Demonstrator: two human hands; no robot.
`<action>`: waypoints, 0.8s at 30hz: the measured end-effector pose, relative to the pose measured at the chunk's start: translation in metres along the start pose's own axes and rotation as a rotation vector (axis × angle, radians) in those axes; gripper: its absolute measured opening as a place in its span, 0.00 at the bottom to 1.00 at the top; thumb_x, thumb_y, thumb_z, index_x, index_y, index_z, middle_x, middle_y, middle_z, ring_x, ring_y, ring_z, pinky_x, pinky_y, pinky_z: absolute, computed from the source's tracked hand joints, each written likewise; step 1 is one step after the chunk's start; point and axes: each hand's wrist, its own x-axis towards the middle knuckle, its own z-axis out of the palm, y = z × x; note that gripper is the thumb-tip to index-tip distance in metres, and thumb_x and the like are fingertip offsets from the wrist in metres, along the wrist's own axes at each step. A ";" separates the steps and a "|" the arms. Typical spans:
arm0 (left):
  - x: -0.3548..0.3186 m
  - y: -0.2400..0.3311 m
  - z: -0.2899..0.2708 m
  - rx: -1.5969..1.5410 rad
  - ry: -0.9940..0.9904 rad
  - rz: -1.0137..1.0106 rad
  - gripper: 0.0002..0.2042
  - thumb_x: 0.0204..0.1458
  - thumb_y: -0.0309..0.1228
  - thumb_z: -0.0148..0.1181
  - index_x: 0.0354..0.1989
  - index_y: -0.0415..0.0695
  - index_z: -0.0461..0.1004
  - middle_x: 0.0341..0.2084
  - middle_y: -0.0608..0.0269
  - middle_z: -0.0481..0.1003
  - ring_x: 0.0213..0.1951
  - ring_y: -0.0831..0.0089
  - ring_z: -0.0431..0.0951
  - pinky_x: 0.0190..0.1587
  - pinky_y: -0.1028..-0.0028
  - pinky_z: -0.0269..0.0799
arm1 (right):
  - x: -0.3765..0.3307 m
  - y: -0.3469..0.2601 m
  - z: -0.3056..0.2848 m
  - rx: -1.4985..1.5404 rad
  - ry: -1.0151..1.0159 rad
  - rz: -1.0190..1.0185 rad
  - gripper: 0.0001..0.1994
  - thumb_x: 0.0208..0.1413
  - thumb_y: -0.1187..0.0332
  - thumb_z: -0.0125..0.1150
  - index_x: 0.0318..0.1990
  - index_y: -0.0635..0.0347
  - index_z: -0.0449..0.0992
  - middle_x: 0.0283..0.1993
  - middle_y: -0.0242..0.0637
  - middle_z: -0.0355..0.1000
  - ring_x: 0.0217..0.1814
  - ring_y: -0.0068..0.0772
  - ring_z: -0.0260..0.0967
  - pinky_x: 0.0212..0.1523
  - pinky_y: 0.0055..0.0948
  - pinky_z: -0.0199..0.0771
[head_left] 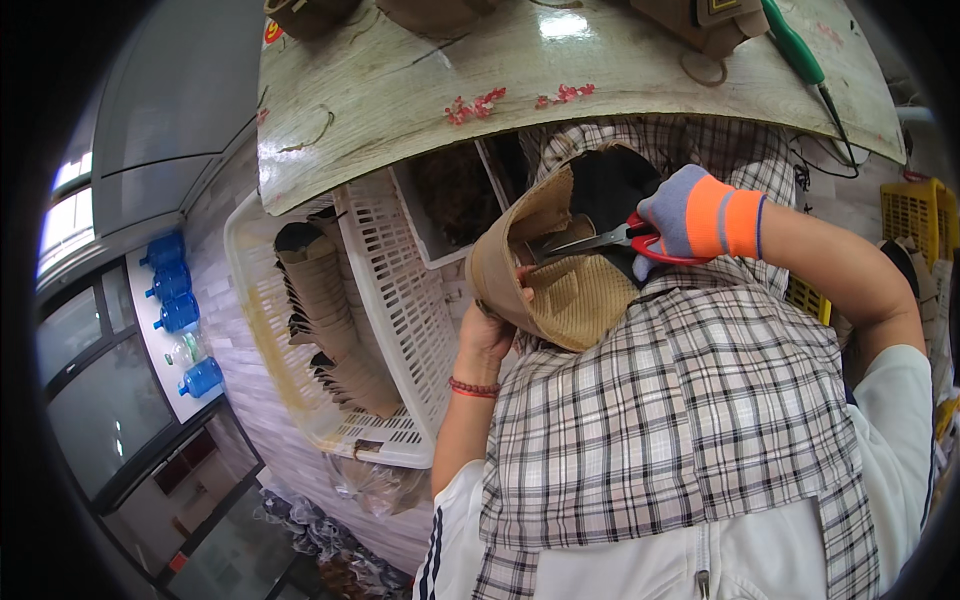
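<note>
A tan cap [497,262] with ribbed tan cloth and a dark part inside is held over my lap, its hollow turned up toward me. My bare left hand [487,333] grips its near left edge, fingertips reaching inside. In a grey and orange glove, my right hand [675,215] is closed round red-handled scissors [592,242]. Their metal blades point left into the hollow, close to the lining. Whether the blade tips touch a thread or the cloth, I cannot tell. A checked apron [620,430] covers my lap beneath the cap.
Ahead is a light wood-look table [380,100] bearing brown caps [690,20] and a green-handled corded tool [795,42]. At left, a white plastic basket [390,300] holds stacked tan caps [335,290]. A yellow crate [915,215] stands at right; blue water bottles [178,312] are farther left.
</note>
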 end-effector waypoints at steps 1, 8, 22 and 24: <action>0.001 -0.001 -0.002 -0.005 -0.003 -0.001 0.22 0.46 0.17 0.69 0.52 0.35 0.74 0.50 0.56 0.76 0.51 0.66 0.75 0.56 0.67 0.73 | -0.005 0.003 -0.001 0.051 0.030 -0.021 0.35 0.39 0.32 0.68 0.38 0.60 0.81 0.27 0.44 0.77 0.33 0.49 0.77 0.34 0.39 0.77; 0.003 0.000 -0.002 -0.040 -0.025 -0.034 0.23 0.45 0.16 0.69 0.53 0.34 0.75 0.48 0.56 0.77 0.50 0.65 0.76 0.55 0.66 0.75 | 0.006 -0.014 -0.008 0.049 0.150 -0.136 0.41 0.29 0.28 0.70 0.37 0.62 0.81 0.26 0.43 0.76 0.33 0.48 0.77 0.34 0.38 0.77; 0.010 -0.007 -0.013 -0.090 -0.020 -0.024 0.20 0.44 0.15 0.69 0.49 0.36 0.77 0.45 0.57 0.79 0.48 0.64 0.78 0.53 0.65 0.77 | 0.018 -0.033 -0.019 -0.042 -0.068 -0.081 0.41 0.38 0.23 0.60 0.33 0.59 0.82 0.27 0.44 0.78 0.32 0.48 0.78 0.33 0.39 0.78; 0.008 -0.004 -0.007 -0.064 -0.035 -0.026 0.20 0.45 0.16 0.70 0.49 0.36 0.76 0.45 0.57 0.79 0.48 0.64 0.78 0.53 0.65 0.77 | 0.020 -0.032 -0.015 -0.028 -0.041 -0.075 0.38 0.40 0.25 0.60 0.30 0.59 0.83 0.26 0.43 0.78 0.32 0.47 0.78 0.32 0.39 0.77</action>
